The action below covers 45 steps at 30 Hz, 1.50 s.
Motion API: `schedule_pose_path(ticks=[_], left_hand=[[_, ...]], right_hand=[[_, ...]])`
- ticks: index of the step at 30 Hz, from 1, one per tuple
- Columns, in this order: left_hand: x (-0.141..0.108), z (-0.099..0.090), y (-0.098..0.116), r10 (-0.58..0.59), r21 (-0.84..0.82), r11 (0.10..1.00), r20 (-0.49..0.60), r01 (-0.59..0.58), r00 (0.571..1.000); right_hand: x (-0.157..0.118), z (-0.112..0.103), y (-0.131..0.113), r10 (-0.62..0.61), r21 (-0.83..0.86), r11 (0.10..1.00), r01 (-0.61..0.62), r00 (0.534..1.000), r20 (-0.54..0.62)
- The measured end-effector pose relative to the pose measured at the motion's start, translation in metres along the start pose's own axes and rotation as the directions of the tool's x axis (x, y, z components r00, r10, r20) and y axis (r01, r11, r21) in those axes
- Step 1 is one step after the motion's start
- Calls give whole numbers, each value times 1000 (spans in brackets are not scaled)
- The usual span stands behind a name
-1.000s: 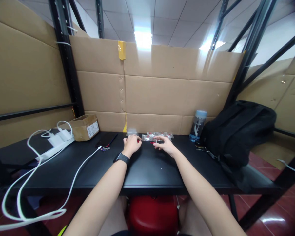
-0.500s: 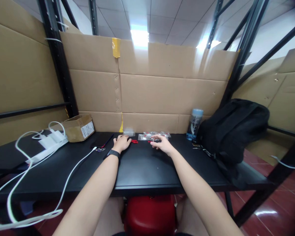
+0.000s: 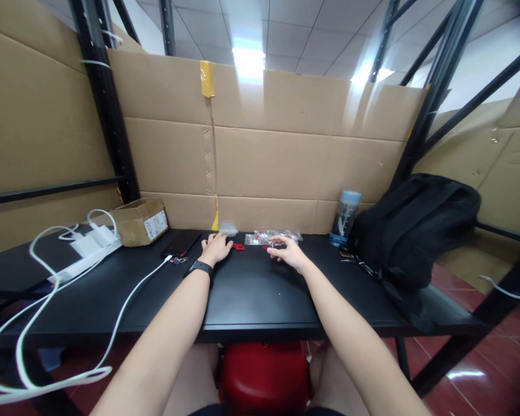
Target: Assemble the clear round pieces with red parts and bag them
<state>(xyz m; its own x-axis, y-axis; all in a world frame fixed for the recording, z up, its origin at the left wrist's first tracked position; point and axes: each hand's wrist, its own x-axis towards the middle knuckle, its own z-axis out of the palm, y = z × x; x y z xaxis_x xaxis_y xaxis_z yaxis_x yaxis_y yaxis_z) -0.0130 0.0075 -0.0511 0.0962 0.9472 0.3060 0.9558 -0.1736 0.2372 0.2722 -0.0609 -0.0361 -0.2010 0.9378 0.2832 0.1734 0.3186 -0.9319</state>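
My left hand (image 3: 216, 248) rests palm down on the black table, its fingers spread and pointing away from me. A small heap of red pieces (image 3: 238, 247) lies just right of its fingertips, and a clear plastic piece (image 3: 229, 229) is beyond them. My right hand (image 3: 287, 253) hovers low over the table with thumb and forefinger apart. A small red piece (image 3: 266, 247) shows at those fingertips; whether they touch it I cannot tell. Behind the right hand lie several clear plastic bags (image 3: 255, 238) with small red and pale contents.
At left are a phone (image 3: 179, 242), a white cable (image 3: 132, 294), a power strip (image 3: 86, 257) and an open cardboard box (image 3: 141, 222). A water bottle (image 3: 344, 218) and a black backpack (image 3: 416, 225) stand at right. A cardboard wall (image 3: 268, 167) closes the back.
The camera view has tilted slightly down and shifted a little. Both hands keep nearly the same places and poses beside the red pieces.
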Motion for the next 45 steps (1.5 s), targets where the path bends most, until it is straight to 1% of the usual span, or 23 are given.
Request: schedule_pose_path(ticks=[2,4,6,8,10,11,14,16,19,21,22,24,27,28,30,32,35,37,39,41,45], left_hand=[[-2,-4,3,32,-6,999,-72,-32,997],[-5,-11,7,76,-18,997,-176,-81,981],[-7,-18,13,143,-32,987,-288,-159,947],[-9,-25,18,219,-56,965,-373,-257,902],[-11,-30,25,293,-104,926,-404,-362,867],[-13,-31,29,320,-142,904,-403,-404,858],[-19,-31,43,381,-243,844,-354,-478,854],[-25,-28,55,430,-253,824,-304,-507,850],[-37,-23,72,529,-241,787,-210,-568,822],[-44,-19,82,581,-257,764,-124,-592,804],[-46,-18,85,603,-270,755,-72,-598,794],[-50,-18,89,639,-301,739,30,-603,768],[-55,-21,90,693,-360,702,146,-614,706],[-57,-23,90,704,-373,694,175,-615,688],[-60,-27,91,708,-378,697,224,-610,670],[-63,-28,92,682,-345,729,284,-592,674],[-65,-24,94,582,-244,813,378,-529,720],[-65,-21,95,525,-193,850,406,-491,748],[-66,-19,95,502,-178,862,417,-474,757],[-66,-20,96,510,-182,858,416,-480,753],[-67,-24,97,578,-232,816,343,-530,740]], right_hand=[[1,-1,1,-7,-3,1000,7,1000,-9],[2,-3,3,-21,1,1000,21,1000,-23],[4,-5,5,-41,10,999,41,998,-54],[5,-7,5,-56,19,998,58,994,-99],[6,-10,5,-61,32,997,66,988,-139],[7,-11,5,-60,40,997,66,986,-153],[7,-15,4,-54,61,996,65,983,-175],[7,-16,3,-53,63,996,65,981,-185],[5,-18,1,-52,43,997,62,979,-197],[5,-20,0,-58,6,998,60,980,-189],[4,-21,-1,-73,-32,997,69,981,-178],[4,-24,-2,-139,-166,979,114,980,-145],[2,-29,-4,-241,-398,896,198,969,-61],[1,-31,-5,-243,-442,872,209,970,-20],[-1,-36,-7,-192,-487,850,200,979,68],[-4,-41,-7,-114,-522,836,169,984,136],[-8,-49,-6,-27,-572,810,130,982,185],[-10,-52,-6,9,-591,799,111,981,196],[-11,-53,-6,25,-607,788,101,980,196],[-11,-51,-7,29,-619,778,102,980,198],[-9,-43,-8,12,-650,751,118,981,193]])
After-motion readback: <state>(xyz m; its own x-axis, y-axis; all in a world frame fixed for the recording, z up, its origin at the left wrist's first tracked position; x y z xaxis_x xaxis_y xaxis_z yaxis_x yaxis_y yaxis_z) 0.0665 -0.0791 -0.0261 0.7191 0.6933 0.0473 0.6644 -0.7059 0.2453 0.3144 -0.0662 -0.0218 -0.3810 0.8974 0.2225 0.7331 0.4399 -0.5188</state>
